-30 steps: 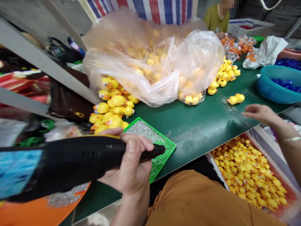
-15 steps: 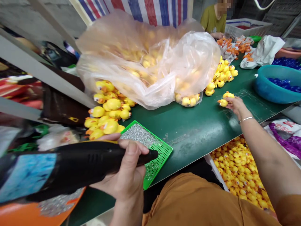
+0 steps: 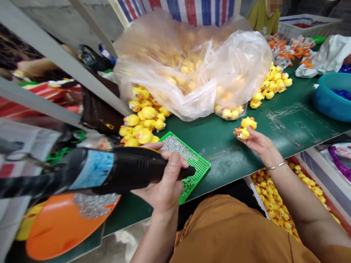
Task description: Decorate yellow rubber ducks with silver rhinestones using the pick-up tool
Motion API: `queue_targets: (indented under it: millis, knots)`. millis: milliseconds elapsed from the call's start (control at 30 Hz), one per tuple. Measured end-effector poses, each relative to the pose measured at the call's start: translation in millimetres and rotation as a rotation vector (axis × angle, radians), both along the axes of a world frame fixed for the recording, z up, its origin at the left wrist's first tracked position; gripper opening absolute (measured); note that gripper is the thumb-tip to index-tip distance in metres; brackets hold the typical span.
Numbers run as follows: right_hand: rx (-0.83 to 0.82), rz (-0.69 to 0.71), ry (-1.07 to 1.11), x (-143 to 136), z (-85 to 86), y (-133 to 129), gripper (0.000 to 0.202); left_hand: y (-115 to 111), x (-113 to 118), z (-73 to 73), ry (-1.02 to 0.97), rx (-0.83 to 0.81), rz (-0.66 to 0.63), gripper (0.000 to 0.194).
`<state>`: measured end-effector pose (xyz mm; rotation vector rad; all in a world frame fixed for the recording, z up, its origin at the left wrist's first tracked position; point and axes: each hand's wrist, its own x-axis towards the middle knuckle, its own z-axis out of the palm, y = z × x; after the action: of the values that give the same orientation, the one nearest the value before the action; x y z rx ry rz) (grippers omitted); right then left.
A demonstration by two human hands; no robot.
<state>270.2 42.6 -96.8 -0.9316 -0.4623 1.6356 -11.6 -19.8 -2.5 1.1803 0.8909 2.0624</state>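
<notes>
Our left hand (image 3: 166,184) wraps black cylindrical handheld tool (image 3: 134,166); our right hand (image 3: 259,142) pinches yellow plastic duck (image 3: 243,134) over green tabletop (image 3: 230,160); if fingertip grip loosens, we could drop duck; dipping tool nose could scatter small silver metal bits (image 3: 175,143) from green perforated plastic tray (image 3: 202,167).

Ochre-Brown and Silver

1 slim silver bracelet (image 3: 281,164) circles the right wrist, a small gap showing in its band. Below and left of the bracelet spreads a loose, plain ochre-brown top (image 3: 233,230), creased along the side farther from the bracelet, with 1 seam line (image 3: 293,241) running down the side nearer to it. Up the arm from the bracelet, toward the elbow, shows 1 matching sleeve (image 3: 338,254). The right grip (image 3: 257,141), just beyond the bracelet, and the left grip (image 3: 168,184), well left of it, are both bare.
</notes>
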Motion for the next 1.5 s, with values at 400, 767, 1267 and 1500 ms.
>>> queue_targets:
  millis: [400, 767, 1267, 1500]
  knots:
    - [-0.154, 0.261, 0.118, -73, 9.2, -39, 0.038, 10, -9, -38.1, 0.052, -0.089, 0.068, 0.033]
    - [-0.165, 0.192, -0.092, -106, 19.9, -58, 0.040, 10, -5, -47.7, 0.059, -0.118, 0.046, 0.036]
    - [-0.211, 0.347, 0.091, -131, 34.4, -80, 0.031, -19, -10, -8.4, 0.137, 0.108, -0.108, 0.028]
    - [-0.200, 0.375, 0.126, -136, 32.4, -75, 0.029, -26, -9, -8.8, 0.256, -0.012, -0.107, 0.029]
